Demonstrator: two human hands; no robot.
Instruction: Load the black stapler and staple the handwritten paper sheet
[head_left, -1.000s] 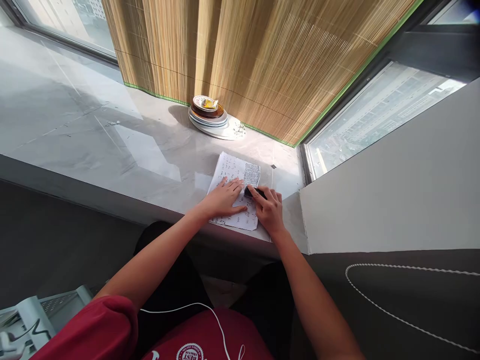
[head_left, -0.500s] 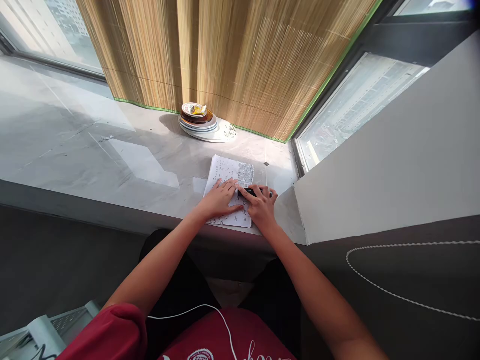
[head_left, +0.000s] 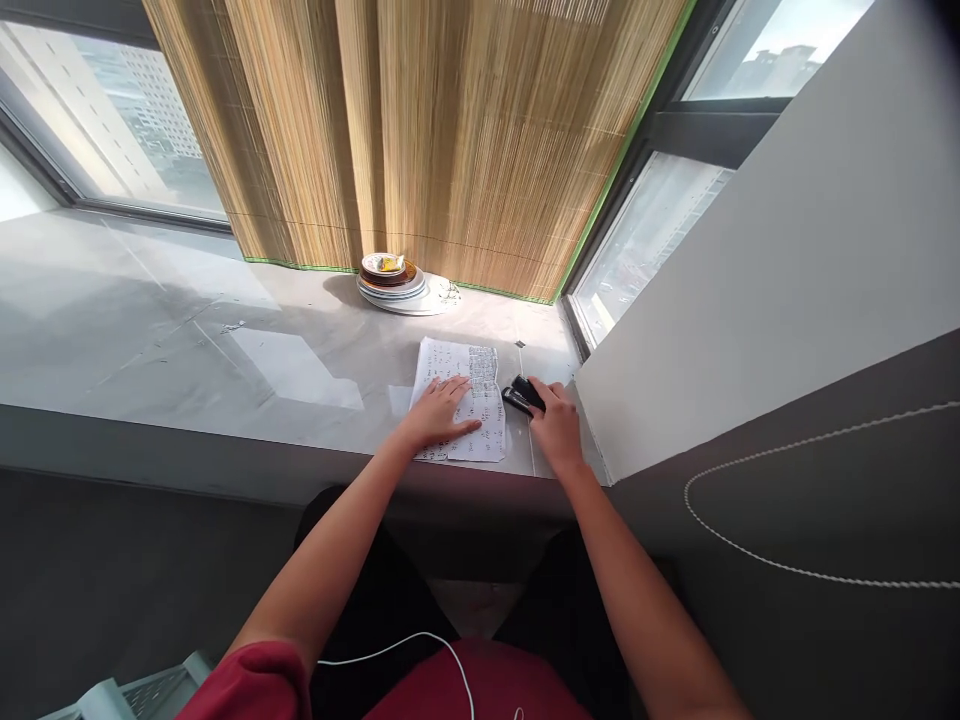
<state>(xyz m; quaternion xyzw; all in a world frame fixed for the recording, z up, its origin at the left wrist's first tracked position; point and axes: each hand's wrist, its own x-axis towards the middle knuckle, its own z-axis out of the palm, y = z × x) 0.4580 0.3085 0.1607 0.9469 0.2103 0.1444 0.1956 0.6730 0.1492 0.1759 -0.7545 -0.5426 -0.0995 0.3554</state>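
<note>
Sheets of paper (head_left: 484, 405) covered in handwriting, with a denser grey block near the upper right, lie close to the front edge of the marble sill. My left hand (head_left: 444, 412) rests flat on their left half, fingers spread. Just right of the paper, my right hand (head_left: 556, 415) is wrapped round the back end of a black stapler (head_left: 523, 394). The stapler's jaws point left, toward the paper's right edge, and stand apart from each other. Its rear end is hidden under my fingers.
A stack of plates (head_left: 393, 285) with a small yellow packet on top stands behind the paper, against the bamboo blind (head_left: 465, 150). A grey wall (head_left: 750, 280) bounds the right side. A white cable (head_left: 405, 648) crosses my lap, and a pale plastic rack (head_left: 142, 690) is at lower left.
My right hand has drawn the stapler off the paper to the right, and its jaws now show apart. My left hand stays on the paper. The view has tilted up slightly.
</note>
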